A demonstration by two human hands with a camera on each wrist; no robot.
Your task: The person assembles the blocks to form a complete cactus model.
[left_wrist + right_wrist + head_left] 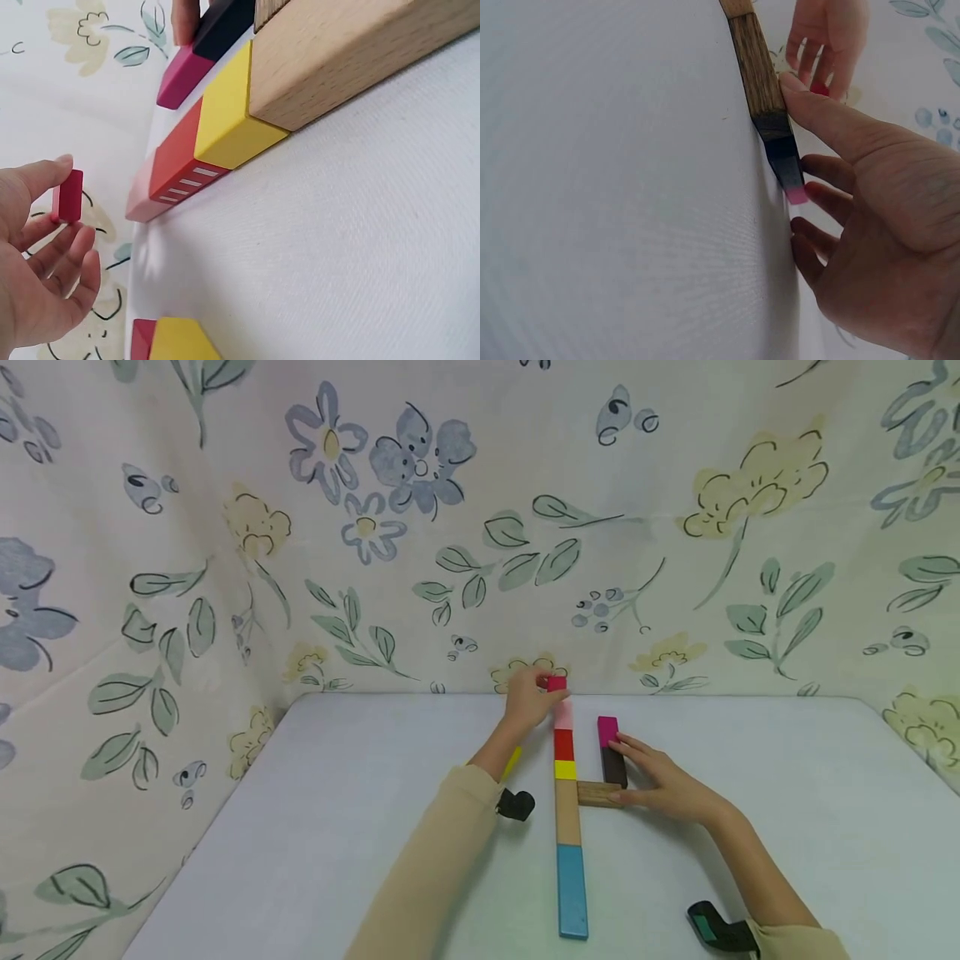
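Observation:
My left hand (527, 700) pinches a small red block (69, 196) between thumb and fingers, held up off the table beyond the far end of a straight row. From far to near the row has a pink block (562, 717), a red block (563, 745), a yellow block (565, 770), a light wooden block (567, 812) and a long blue block (572, 893). A brown wood-grain block (596, 794) juts right from it. Beyond stand a black block (614, 767) and a magenta block (607, 732). My right hand (663, 782) has its thumb at the brown block and loosely bent fingers beside the black and magenta ones.
Left of the row, a yellow block (180, 341) lies beside a red one (142, 339), mostly hidden by my left arm in the head view. A flowered cloth (480, 527) hangs behind the far edge of the white table (337, 827).

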